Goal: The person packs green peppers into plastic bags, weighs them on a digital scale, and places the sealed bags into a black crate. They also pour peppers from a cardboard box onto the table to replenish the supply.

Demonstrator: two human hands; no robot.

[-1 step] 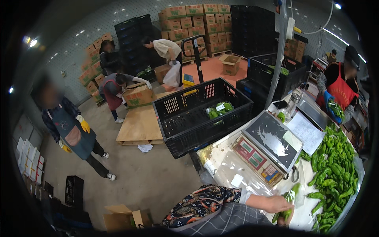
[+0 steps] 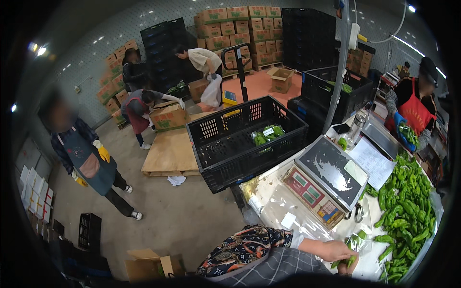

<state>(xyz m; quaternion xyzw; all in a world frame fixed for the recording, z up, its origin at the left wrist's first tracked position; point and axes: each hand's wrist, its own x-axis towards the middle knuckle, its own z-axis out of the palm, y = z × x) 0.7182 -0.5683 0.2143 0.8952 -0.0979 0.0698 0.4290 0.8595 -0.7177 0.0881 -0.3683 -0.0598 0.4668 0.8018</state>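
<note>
My left hand (image 2: pixel 336 250) reaches in from the lower edge, its fingers closed on a clear plastic bag of green peppers (image 2: pixel 359 236) at the table's near side. Green peppers show through the film, and some poke out under the fingers. Below it, a patch of skin (image 2: pixel 349 267) looks like part of my right hand; its fingers are mostly hidden. A large heap of loose green peppers (image 2: pixel 408 206) lies to the right of the bag. Beyond my left hand stands a digital scale (image 2: pixel 331 175) with a dark, wet-looking platform.
Left of the scale is a black crate (image 2: pixel 240 165) holding bagged peppers (image 2: pixel 267 135). A written sheet (image 2: pixel 372 161) and a metal post (image 2: pixel 337 81) stand past the scale. A co-worker in a red apron (image 2: pixel 415 115) holds peppers at far right. Other people and stacked cartons (image 2: pixel 235 29) are behind.
The peppers at the top of the bag have dipped slightly and the film has shifted. My left hand has moved only a little.
</note>
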